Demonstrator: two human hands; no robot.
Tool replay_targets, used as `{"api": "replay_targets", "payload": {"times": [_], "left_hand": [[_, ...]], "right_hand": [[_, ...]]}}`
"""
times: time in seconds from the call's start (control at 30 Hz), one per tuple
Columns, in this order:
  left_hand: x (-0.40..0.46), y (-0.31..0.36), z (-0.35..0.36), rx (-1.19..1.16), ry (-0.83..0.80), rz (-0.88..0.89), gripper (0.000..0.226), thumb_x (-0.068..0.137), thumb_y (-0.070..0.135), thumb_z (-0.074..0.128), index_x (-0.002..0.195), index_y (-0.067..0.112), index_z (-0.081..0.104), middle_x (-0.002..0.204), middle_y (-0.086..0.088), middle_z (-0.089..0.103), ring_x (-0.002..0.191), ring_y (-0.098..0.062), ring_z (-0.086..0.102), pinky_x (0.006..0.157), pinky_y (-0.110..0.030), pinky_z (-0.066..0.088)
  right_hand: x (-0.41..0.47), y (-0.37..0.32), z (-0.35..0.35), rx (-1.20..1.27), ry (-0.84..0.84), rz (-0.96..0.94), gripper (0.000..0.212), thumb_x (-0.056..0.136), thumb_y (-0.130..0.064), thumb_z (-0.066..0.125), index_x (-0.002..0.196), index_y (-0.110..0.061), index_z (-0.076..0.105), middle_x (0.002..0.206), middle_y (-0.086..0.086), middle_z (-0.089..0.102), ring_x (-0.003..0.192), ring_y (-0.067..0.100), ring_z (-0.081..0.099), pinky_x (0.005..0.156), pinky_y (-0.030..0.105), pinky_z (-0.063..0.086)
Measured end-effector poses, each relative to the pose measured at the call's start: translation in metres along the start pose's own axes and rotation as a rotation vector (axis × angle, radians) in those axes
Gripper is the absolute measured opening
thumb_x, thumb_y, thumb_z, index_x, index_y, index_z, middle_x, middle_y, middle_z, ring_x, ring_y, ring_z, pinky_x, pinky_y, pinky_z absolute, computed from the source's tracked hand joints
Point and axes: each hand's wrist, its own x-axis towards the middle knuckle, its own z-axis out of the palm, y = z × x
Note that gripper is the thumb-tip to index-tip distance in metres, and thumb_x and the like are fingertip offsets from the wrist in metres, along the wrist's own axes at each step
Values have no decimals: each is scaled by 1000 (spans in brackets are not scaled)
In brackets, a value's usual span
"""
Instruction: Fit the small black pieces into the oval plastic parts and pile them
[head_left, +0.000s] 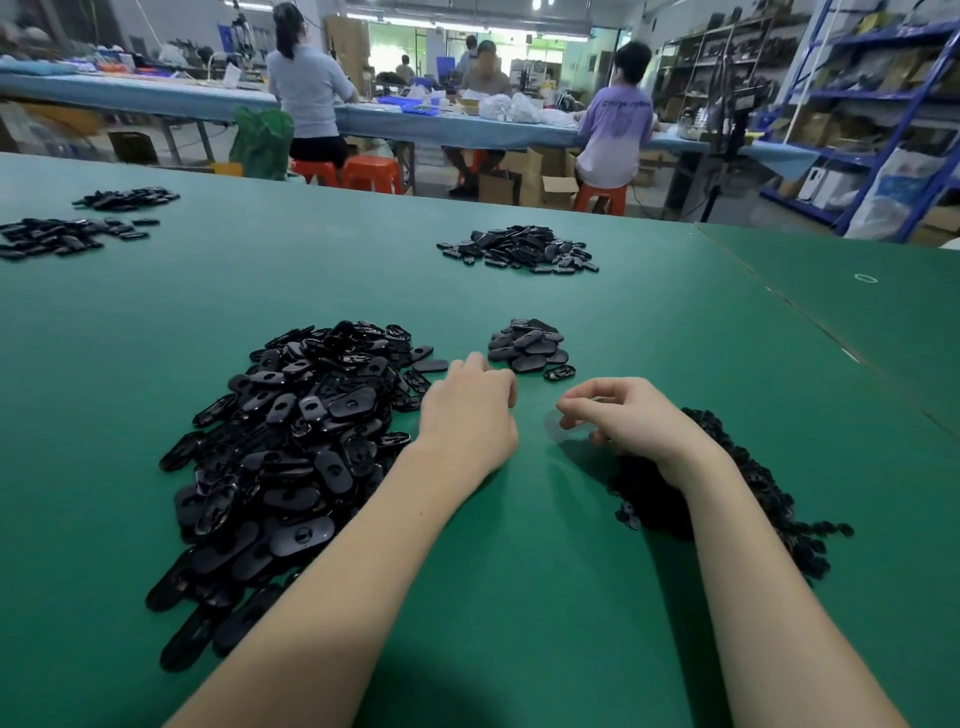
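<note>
The oval parts lie heaped on the green table at my left, a small pile ahead, the black pieces under my right wrist. My left hand rests curled, knuckles up; I cannot tell whether it holds anything. My right hand hovers, fingers loosely curled, empty.

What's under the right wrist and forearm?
The heap of small black pieces lies under the right hand's wrist and forearm, spreading right over the green mat. The part beneath the arm is hidden.
</note>
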Motion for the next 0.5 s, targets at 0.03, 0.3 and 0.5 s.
{"api": "replay_targets", "payload": {"times": [0.03,0.3,0.5], "left_hand": [[0,-5,-4,26,-7,-19,24,93,21,58,116,26,62,124,-4,48,119,-23,48,88,-34,41],[6,-40,-25,8,-53,-169,30,90,8,56,120,15,59,127,-12,45,124,-30,40,83,-33,38],[7,-45,-27,225,-163,-197,34,88,15,55,121,22,57,127,-9,57,127,-31,37,102,-42,34]], "right_hand": [[0,-1,1,-6,-1,-2,9,95,-28,70,94,-21,75,84,-8,79,51,2,52,50,11,41],[2,-5,6,-59,-16,-21,10,95,-31,70,93,-23,75,85,-10,79,50,4,51,48,10,39],[2,-5,9,-90,-43,-29,11,95,-33,70,95,-23,74,84,-10,78,54,6,53,49,8,39]]}}
